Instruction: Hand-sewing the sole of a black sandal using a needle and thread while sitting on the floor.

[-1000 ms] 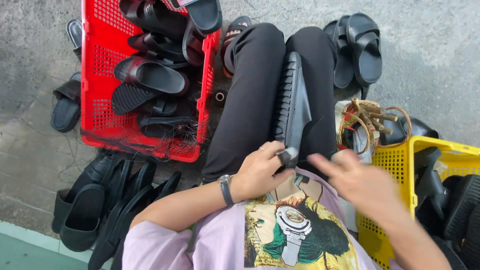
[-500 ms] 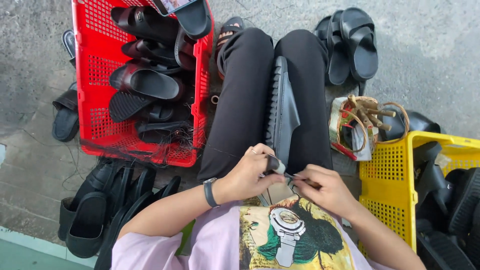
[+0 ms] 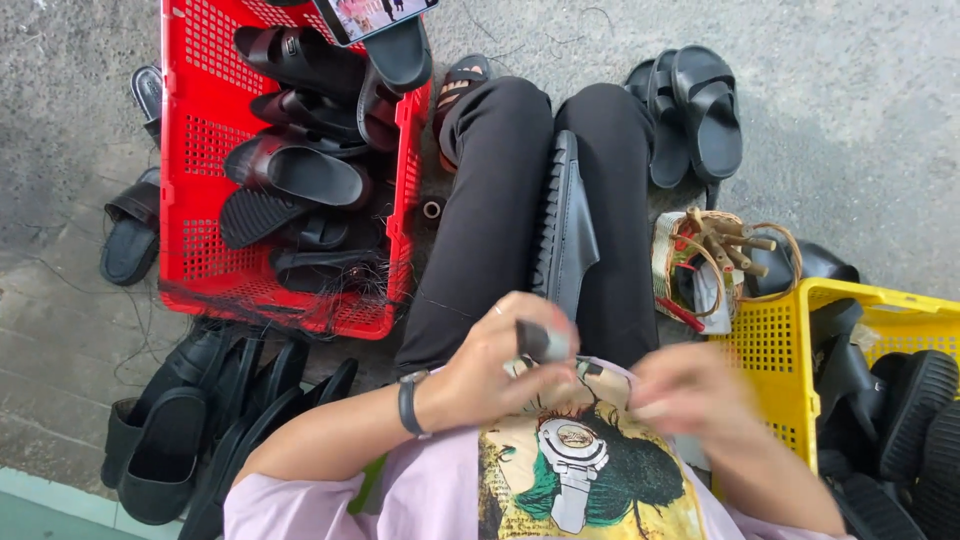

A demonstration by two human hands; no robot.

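Gripping black sandal on lap, left hand, right hand blurred beside

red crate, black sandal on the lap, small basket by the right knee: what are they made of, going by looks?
Red crate: looks like moulded plastic, with a uniform perforated grid and a slight gloss.
Black sandal held on the lap by the left hand: probably rubber or foam, matte, with a ribbed tread along the sole.
Small basket: seems woven from natural fibre, with a pale plaited rim and thin looped handles; the exact fibre is unclear.

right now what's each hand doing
left hand: closed on the heel end of the long black rubber sandal sole
right hand: motion-blurred, cannot be told
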